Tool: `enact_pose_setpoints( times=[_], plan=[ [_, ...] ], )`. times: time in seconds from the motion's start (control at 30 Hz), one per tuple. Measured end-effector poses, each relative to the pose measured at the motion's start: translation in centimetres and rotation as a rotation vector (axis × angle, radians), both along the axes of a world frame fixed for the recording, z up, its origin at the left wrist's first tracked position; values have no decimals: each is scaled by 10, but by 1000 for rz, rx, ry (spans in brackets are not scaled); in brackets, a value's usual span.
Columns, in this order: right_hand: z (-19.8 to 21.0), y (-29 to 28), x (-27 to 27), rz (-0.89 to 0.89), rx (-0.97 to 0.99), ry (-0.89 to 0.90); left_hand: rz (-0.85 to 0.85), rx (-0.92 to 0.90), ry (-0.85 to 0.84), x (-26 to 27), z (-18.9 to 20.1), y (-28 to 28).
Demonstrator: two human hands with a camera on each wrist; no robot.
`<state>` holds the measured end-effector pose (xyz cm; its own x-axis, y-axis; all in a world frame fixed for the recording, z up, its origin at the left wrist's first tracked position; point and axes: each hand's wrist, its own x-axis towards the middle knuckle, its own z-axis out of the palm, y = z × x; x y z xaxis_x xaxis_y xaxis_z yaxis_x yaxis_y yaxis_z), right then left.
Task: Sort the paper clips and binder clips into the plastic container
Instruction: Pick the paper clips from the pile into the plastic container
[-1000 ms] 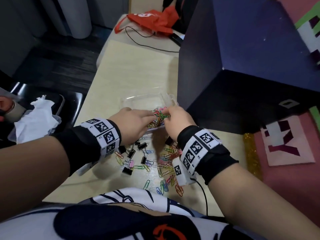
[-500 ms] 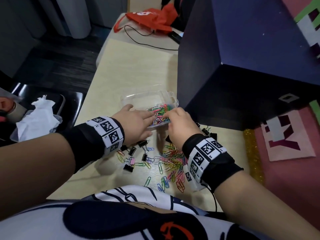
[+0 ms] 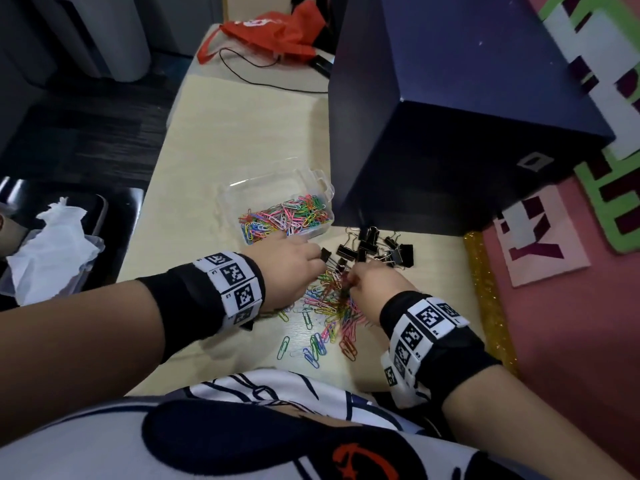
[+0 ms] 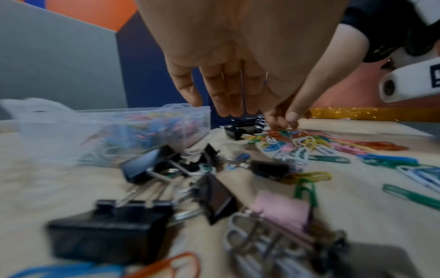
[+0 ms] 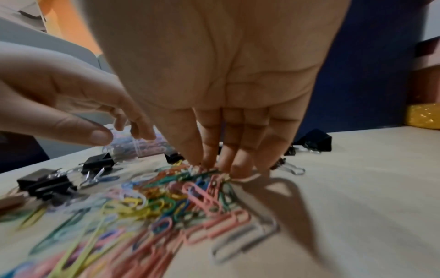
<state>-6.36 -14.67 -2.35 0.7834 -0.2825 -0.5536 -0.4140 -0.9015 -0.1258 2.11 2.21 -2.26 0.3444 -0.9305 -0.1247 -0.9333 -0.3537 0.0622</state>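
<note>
both hands are empty, the right hand (image 5: pixel 214 94) with straight fingertips pressing the loose paper clips (image 3: pixel 329 306) beside the half-filled plastic container (image 3: pixel 277 202), the left hand (image 3: pixel 291 268) relaxed above, so a hasty scoop could drag in binder clips (image 3: pixel 377 247) too.

Both my forearms reach forward, wrists close together. My left hand (image 3: pixel 289 268) hangs palm down, fingers (image 4: pixel 228 97) straight and together. My right hand (image 3: pixel 372 289), just right of it, points its fingertips (image 5: pixel 238 169) down, bunched.
</note>
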Motion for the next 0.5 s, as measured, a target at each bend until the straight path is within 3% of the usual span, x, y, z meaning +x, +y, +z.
enact_pose_setpoints(
  times=[0.17, 0.3, 0.5],
  plan=[
    [-8, 2, -22, -4, 44, -122, 30, 122, 49, -5, -8, -15],
    [-9, 2, -28, 59, 101, -115, 62, 148, 43, -7, -1, -23],
    [-4, 0, -29, -9, 108, -197, 74, 210, 104, -22, -1, -26]
  ],
)
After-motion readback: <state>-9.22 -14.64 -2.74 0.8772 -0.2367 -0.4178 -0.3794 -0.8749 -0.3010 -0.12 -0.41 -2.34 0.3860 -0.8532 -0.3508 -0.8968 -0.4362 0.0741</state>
